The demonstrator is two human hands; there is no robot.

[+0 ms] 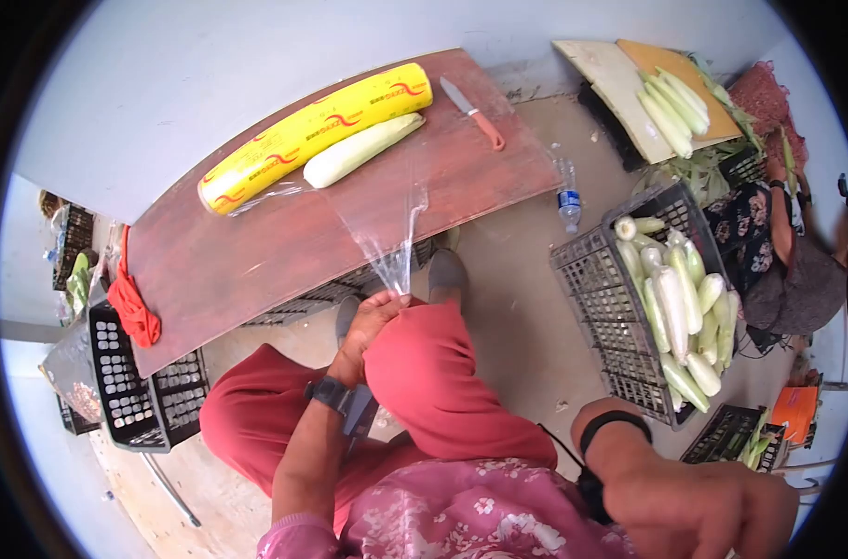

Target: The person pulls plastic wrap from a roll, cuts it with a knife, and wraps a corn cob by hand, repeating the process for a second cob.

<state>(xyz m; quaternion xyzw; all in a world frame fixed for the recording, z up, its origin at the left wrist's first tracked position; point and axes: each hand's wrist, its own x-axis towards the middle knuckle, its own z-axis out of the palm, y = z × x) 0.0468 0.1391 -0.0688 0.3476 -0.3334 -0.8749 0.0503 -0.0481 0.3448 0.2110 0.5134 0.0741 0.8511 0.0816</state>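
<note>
My left hand (377, 312) is closed on the gathered end of clear plastic film (396, 233), beside my knee. The film stretches up over the edge of the red-brown table (256, 270) toward a pale green squash (363, 151). Behind the squash lies a yellow film roll (317, 135), touching or nearly touching it. A knife (473, 114) with a red handle rests at the table's right side. My right hand (698, 503) is at the lower right, raised away from the table, fingers curled; whether it holds anything is hidden.
A black crate (591, 307) full of squashes stands on the floor at right, near a plastic bottle (569, 197). More squashes (673, 112) lie on boards at the upper right. Another person (796, 279) sits at far right. An empty-looking crate (121, 373) stands at left.
</note>
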